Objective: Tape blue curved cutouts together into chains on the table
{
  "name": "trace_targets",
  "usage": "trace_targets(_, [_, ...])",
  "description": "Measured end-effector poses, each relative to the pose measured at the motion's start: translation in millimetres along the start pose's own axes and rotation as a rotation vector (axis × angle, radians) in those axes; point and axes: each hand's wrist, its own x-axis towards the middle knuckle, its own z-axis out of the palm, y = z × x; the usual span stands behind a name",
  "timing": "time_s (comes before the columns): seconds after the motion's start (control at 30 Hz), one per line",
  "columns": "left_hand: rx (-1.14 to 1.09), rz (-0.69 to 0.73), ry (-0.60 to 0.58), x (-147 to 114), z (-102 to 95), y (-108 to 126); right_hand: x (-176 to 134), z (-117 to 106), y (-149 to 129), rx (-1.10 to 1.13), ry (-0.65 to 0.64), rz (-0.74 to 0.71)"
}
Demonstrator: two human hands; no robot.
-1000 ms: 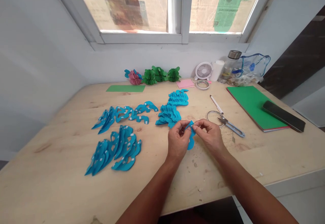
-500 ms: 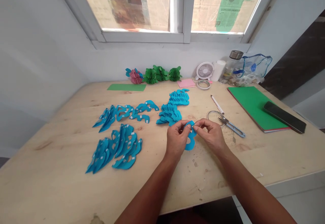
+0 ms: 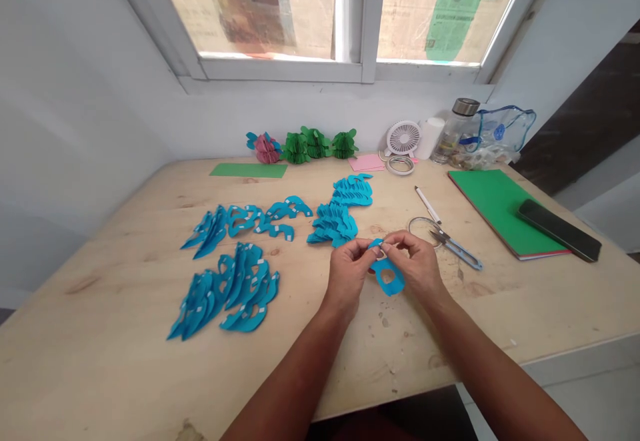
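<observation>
A blue paper cutout (image 3: 391, 285) with a round hole hangs between my two hands above the front of the table. My left hand (image 3: 349, 269) pinches its upper left edge. The fingers of my right hand (image 3: 414, 264) are closed on the same piece at its upper right, close to the left fingertips. Just beyond the hands lie two stacks of folded blue paper, a nearer one (image 3: 332, 223) and a farther one (image 3: 353, 191). Left of them, blue cutouts with small white squares lie in a front group (image 3: 225, 291) and a back group (image 3: 243, 221).
Right of my hands are snips (image 3: 457, 249), a roll of tape (image 3: 417, 226), a pen (image 3: 428, 205), a green folder (image 3: 505, 211) and a phone (image 3: 559, 229). Along the wall stand green paper figures (image 3: 316, 144), a pink one (image 3: 267, 149), a small fan (image 3: 403, 138) and a bottle (image 3: 454, 131).
The blue cutout has turned, its lower end swinging to the right so the hole shows more fully. My right fingertips have moved slightly, closer to the left ones.
</observation>
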Motion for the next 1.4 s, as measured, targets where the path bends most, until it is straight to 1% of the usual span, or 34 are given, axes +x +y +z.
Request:
trace_targets(0.17, [-0.136, -0.056, -0.008, 0.6, 1.7, -6.6, -1.9, 3.8, 1.4, 0.065, 0.024, -0.007])
trace_targets(0.3, [-0.218, -0.085, -0.012, 0.5, 3.6, -9.1, -2.4, 5.6, 2.1, 0.086, 0.048, 0.026])
trace_targets(0.53, [-0.296, -0.117, 0.004, -1.9, 6.9, -9.6, -2.9, 6.7, 2.8, 0.112, 0.071, 0.066])
trace_targets(0.8, [-0.23, -0.031, 0.01, -3.6, 7.7, -8.6, -3.5, 6.9, 1.9, 0.055, 0.117, 0.013])
trace_targets(1.0, [-0.17, 0.047, 0.068, -2.7, 9.0, -9.7, -4.4, 7.5, 3.0, -0.001, 0.126, -0.062])
trace_targets(1.4, [-0.057, 0.126, 0.095, -4.1, 9.0, -6.6, -5.5, 6.4, 1.0, -0.059, 0.133, -0.117])
